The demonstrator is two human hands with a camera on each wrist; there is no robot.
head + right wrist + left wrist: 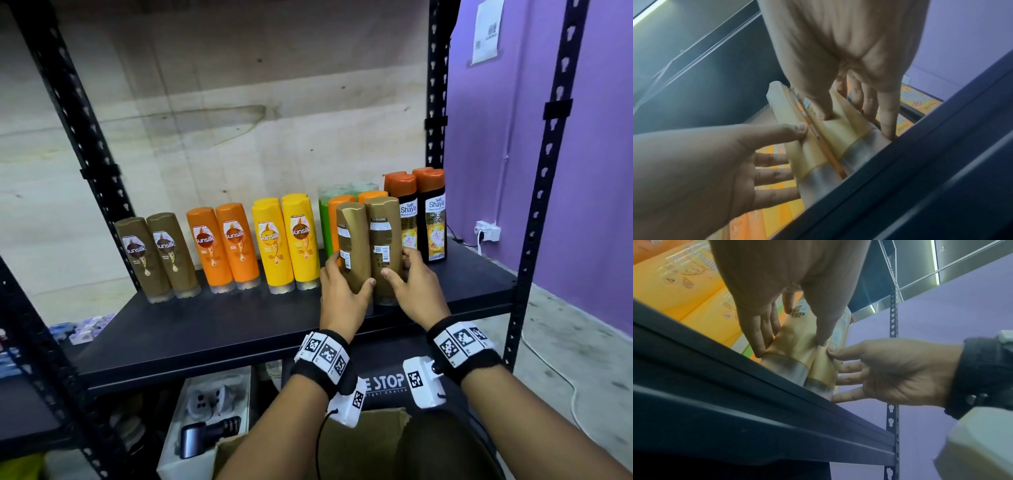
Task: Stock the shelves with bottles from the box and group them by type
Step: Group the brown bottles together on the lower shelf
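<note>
Two gold bottles stand cap-down side by side near the front of the black shelf [205, 329], back labels toward me. My left hand [346, 275] grips the left gold bottle [352, 240], thumb in front and fingers behind. My right hand [399, 265] grips the right gold bottle [383, 236] the same way. In the left wrist view, my left hand [791, 340] wraps the left bottle [795, 345] beside the right bottle [824, 366]. In the right wrist view, my right hand [853, 116] holds the right bottle [842, 131]; the left bottle [797, 151] touches it.
Along the shelf stand paired brown Sunsilk bottles [157, 253], orange ones [222, 246], yellow ones [284, 240], green bottles [325, 219] behind the gold pair, and black Safi Shayla bottles [424, 219] at the right. A cardboard box [359, 438] sits below. A black rack post [534, 212] stands at the right.
</note>
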